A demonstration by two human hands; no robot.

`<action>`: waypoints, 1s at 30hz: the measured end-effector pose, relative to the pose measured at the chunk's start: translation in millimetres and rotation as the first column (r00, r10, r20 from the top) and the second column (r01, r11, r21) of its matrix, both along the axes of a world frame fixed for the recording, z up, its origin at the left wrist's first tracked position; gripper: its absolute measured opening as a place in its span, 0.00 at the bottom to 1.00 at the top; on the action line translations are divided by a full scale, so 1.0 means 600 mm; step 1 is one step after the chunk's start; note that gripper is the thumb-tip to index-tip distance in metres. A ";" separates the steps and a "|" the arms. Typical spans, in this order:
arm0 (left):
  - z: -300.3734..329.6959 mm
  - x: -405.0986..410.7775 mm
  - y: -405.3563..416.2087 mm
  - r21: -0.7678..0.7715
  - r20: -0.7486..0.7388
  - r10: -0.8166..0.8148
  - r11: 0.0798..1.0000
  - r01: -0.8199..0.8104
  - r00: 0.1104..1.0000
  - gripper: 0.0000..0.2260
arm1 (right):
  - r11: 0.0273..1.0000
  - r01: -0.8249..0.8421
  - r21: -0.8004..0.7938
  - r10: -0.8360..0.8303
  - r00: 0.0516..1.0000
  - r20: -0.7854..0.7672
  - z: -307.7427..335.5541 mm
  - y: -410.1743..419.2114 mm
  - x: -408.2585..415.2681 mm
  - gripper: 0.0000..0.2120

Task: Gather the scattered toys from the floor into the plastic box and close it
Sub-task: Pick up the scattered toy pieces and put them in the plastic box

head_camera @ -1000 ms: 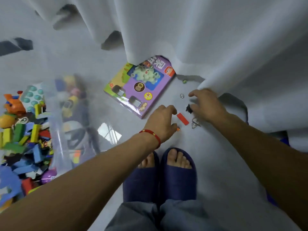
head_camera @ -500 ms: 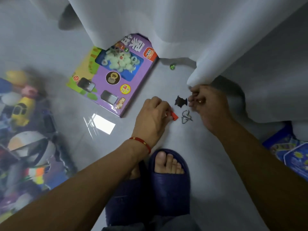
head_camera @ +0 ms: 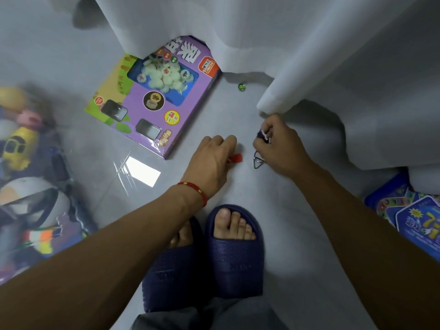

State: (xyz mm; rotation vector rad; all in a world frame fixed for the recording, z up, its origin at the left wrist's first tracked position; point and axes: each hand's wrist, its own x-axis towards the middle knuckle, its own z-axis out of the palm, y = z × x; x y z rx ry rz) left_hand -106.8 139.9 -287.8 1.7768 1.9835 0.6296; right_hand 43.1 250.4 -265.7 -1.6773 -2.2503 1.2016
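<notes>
Pinching a small red brick (head_camera: 237, 158) between curled fingers, the left hand (head_camera: 212, 160) sits low over the floor (head_camera: 273, 234), red cord bracelet (head_camera: 194, 188) on its wrist. Right hand (head_camera: 281, 148) just beside it, fingers curled round a small dark toy (head_camera: 263, 135), partly hidden. Metal wire puzzle (head_camera: 257, 160) lies on the floor touching the right hand's underside, between both hands. Green marble (head_camera: 241, 87) further off by the white curtain (head_camera: 297, 55) hem. Purple game box (head_camera: 157, 96) flat on the floor beyond the left hand, top tucked under the curtain. Clear plastic box (head_camera: 35, 186) with toys at the left edge, well apart from both hands, blurred. Blue board game (head_camera: 409, 215) at right edge. Navy slippers (head_camera: 228, 253) below the hands.
</notes>
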 end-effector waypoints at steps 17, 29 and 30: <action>0.041 -0.002 0.012 -0.514 0.574 0.675 0.738 -0.437 0.464 0.12 | 0.982 -0.130 0.140 0.123 0.991 0.058 -0.034 -0.055 0.038 0.09; 0.067 -0.034 0.047 -0.636 0.730 0.679 0.632 -0.443 -0.079 0.09 | 0.956 -0.109 0.274 0.086 0.992 0.094 -0.008 0.074 -0.118 0.11; 0.069 -0.036 0.048 -0.627 0.736 0.671 0.632 -0.456 -0.083 0.08 | 0.927 -0.174 0.332 0.115 0.975 0.191 -0.010 0.083 -0.126 0.16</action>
